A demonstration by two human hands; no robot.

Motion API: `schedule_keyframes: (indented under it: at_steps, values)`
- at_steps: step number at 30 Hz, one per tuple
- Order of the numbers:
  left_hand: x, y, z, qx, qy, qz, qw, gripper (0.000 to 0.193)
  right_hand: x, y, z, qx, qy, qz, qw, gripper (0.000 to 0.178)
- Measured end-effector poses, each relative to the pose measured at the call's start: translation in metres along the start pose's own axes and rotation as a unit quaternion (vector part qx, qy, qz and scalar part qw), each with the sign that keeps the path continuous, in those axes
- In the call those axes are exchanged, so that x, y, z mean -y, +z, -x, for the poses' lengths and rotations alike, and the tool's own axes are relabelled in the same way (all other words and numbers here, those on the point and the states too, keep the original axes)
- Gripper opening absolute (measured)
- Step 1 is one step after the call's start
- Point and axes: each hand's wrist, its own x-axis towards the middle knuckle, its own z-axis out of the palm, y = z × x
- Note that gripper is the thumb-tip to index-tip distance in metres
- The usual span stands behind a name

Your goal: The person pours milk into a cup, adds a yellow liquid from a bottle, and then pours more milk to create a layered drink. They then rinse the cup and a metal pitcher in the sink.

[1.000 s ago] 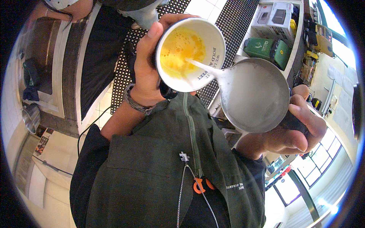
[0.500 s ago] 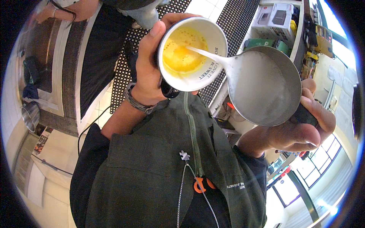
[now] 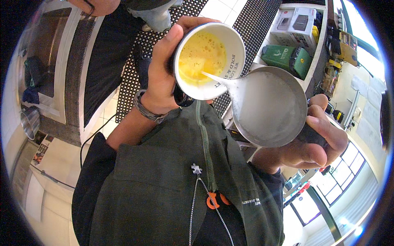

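A round white-lined cup (image 3: 232,47) is being gripped by the left hand (image 3: 162,78), a grey metal pitcher (image 3: 297,96) near its rim by the right hand (image 3: 329,135).

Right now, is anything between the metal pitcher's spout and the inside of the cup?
Nothing visible: a white stream runs from the metal pitcher into the cup. Your left hand and right hand both lie outside its path.
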Motion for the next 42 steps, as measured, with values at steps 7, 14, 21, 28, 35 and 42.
schedule_keyframes:
  at_steps: [7,14,21,28,35,42]
  values:
    - [-0.002,-0.006,0.003,0.029,-0.015,-0.006,0.999,0.055,-0.003,0.010,-0.007,-0.056,-0.031,0.019,0.998,0.056]
    - [-0.004,-0.002,0.004,-0.004,-0.005,0.000,1.000,0.054,0.001,0.003,-0.011,-0.033,0.001,0.088,0.996,0.059]
    - [0.004,0.008,0.002,-0.079,0.024,-0.039,0.996,0.054,-0.004,-0.011,-0.002,0.024,-0.009,0.011,1.000,0.054]
    - [0.007,-0.004,0.005,0.021,0.007,-0.025,0.999,0.054,-0.004,0.006,0.002,-0.014,-0.009,-0.029,0.999,0.053]
    - [-0.001,-0.002,0.008,0.042,-0.049,0.133,0.989,0.057,0.002,0.020,-0.009,-0.144,0.043,0.085,0.985,0.056]
    - [-0.012,-0.043,0.023,0.075,-0.002,0.151,0.986,0.070,-0.008,0.034,-0.013,-0.169,0.054,0.050,0.983,0.057]
